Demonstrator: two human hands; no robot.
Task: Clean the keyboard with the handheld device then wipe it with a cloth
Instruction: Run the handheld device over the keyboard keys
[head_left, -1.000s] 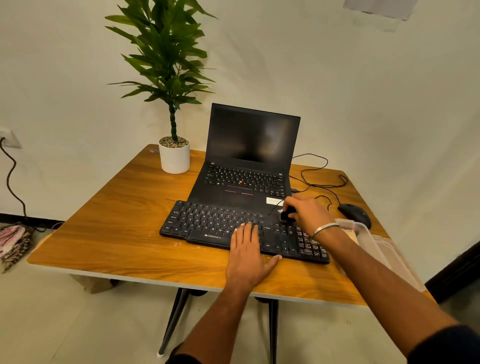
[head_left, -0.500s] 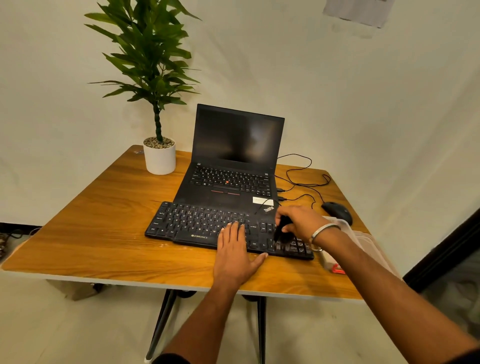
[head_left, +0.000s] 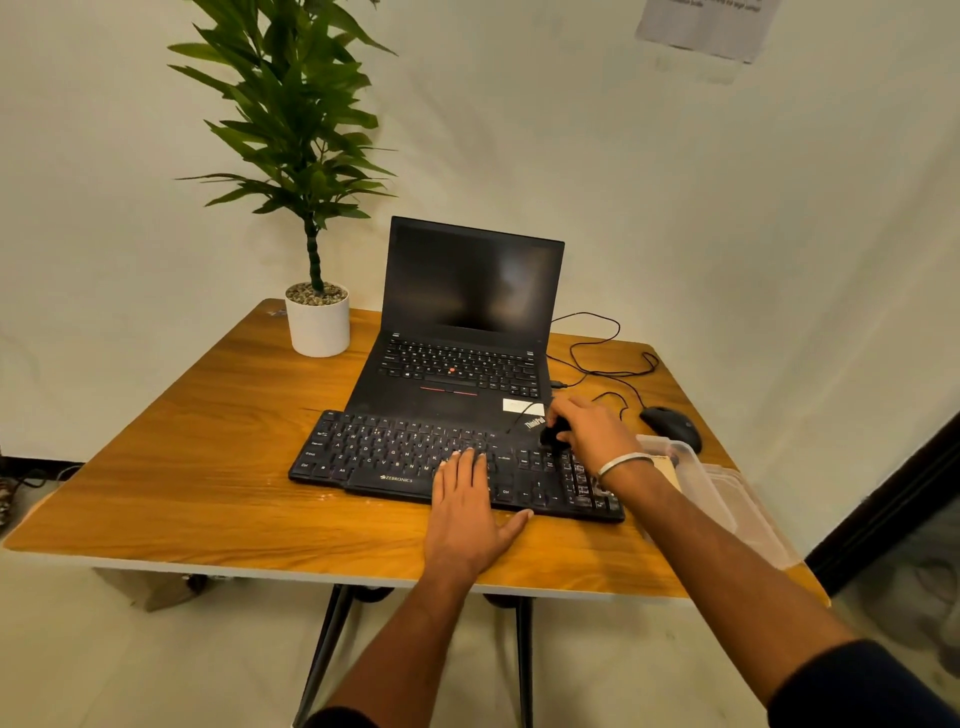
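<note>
Item: keyboard (head_left: 415, 457), black, lying along the counter (head_left: 208, 467) near its front edge, before the laptop (head_left: 467, 338). Our left hand (head_left: 467, 514) rests flat and open on its front rim, steadying it. Our right hand (head_left: 592, 431) has its grip clenched round the handheld device (head_left: 553, 434), which has shifted back from the number pad toward the keyboard's rear right corner. We judge the device pass is under way; no cloth is visible yet.
</note>
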